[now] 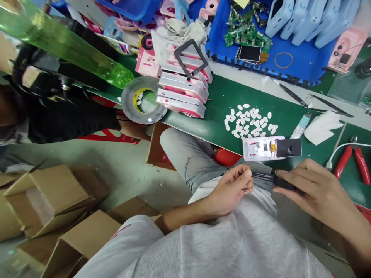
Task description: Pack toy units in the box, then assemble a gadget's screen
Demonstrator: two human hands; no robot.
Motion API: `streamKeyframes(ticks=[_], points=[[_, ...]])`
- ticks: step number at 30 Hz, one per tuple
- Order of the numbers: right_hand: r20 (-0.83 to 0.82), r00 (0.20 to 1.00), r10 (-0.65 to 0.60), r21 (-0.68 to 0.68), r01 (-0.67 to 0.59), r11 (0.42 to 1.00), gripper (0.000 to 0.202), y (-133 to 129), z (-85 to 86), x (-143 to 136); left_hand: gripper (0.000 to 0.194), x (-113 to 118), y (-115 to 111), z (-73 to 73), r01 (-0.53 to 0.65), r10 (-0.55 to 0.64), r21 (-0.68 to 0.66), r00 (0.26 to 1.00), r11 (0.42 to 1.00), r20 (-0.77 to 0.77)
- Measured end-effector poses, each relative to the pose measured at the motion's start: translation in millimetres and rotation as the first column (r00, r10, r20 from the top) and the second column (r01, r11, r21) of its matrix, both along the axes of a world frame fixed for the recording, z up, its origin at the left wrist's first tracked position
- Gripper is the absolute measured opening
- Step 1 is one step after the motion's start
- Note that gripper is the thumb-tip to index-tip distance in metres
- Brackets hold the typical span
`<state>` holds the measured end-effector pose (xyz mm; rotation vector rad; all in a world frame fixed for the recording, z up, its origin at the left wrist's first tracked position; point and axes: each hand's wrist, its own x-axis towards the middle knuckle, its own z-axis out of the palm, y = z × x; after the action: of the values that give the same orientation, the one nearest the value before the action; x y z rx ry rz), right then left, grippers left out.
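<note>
My right hand grips a roll of black tape in front of my lap. A strip of the tape stretches from the roll to my left hand, whose thumb and fingers pinch its free end. Just beyond, at the edge of the green table, lies an opened pinkish-white device housing with its inside facing up. A dark screen is folded out to the right of it, joined by an orange ribbon. Many small white oval pieces lie scattered behind the housing.
A wide tape roll and stacked pink-and-white devices stand to the left. A blue tray holds circuit boards and light-blue cases. Tweezers and red cutters lie right. Another person's arm is at left, above cardboard boxes.
</note>
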<state>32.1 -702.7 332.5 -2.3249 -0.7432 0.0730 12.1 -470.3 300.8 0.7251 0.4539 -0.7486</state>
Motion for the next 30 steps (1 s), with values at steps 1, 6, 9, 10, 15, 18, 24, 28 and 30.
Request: streamKeyframes(ticks=[1, 6, 9, 10, 15, 18, 24, 28, 30], points=[[-0.046, 0.999, -0.007, 0.057, 0.010, 0.998, 0.025, -3.6, -1.6, 1.2, 0.052, 1.7, -0.8, -0.8, -0.004, 0.004, 0.034, 1.000, 0.999, -0.005], [-0.072, 0.993, -0.095, 0.154, 0.106, 0.982, 0.026, -8.9, -12.6, 5.3, 0.053, 9.6, -4.8, -3.5, -0.028, 0.036, 0.065, 0.992, 0.997, -0.122], [0.014, 0.995, -0.101, 0.106, 0.099, 0.989, 0.031, -3.9, -16.4, 8.5, 0.046, 11.3, -4.8, -5.4, -0.075, 0.079, 0.029, 0.976, 0.997, -0.202], [0.036, 0.995, -0.090, 0.093, 0.086, 0.992, 0.032, -2.2, -16.9, 9.8, 0.043, 11.1, -4.3, -5.9, -0.088, 0.090, 0.021, 0.972, 0.996, -0.217], [0.083, 0.996, -0.040, 0.063, 0.035, 0.997, 0.030, 2.1, -17.8, 13.4, 0.038, 6.5, -1.0, -4.4, -0.084, 0.084, 0.007, 0.973, 0.996, -0.214], [0.059, 0.997, -0.041, 0.065, 0.037, 0.997, 0.031, 3.1, -17.7, 10.2, 0.035, 2.0, 1.5, -2.0, -0.060, 0.067, 0.097, 0.996, 0.994, -0.067], [0.028, 0.999, -0.040, 0.108, 0.037, 0.993, 0.029, 1.8, -13.8, -5.1, 0.024, -5.2, 5.2, -0.9, -0.060, -0.056, 0.308, 0.934, 0.949, 0.353], [0.095, 0.988, -0.125, 0.061, 0.119, 0.991, 0.023, 3.1, -11.6, -21.9, 0.018, -7.8, 4.9, 2.0, -0.065, -0.194, 0.405, 0.801, 0.912, 0.567], [0.165, 0.965, -0.205, 0.030, 0.203, 0.979, 0.021, 9.4, -13.1, -32.4, 0.019, -8.9, 4.3, 6.3, -0.038, -0.312, 0.465, 0.694, 0.884, 0.649]])
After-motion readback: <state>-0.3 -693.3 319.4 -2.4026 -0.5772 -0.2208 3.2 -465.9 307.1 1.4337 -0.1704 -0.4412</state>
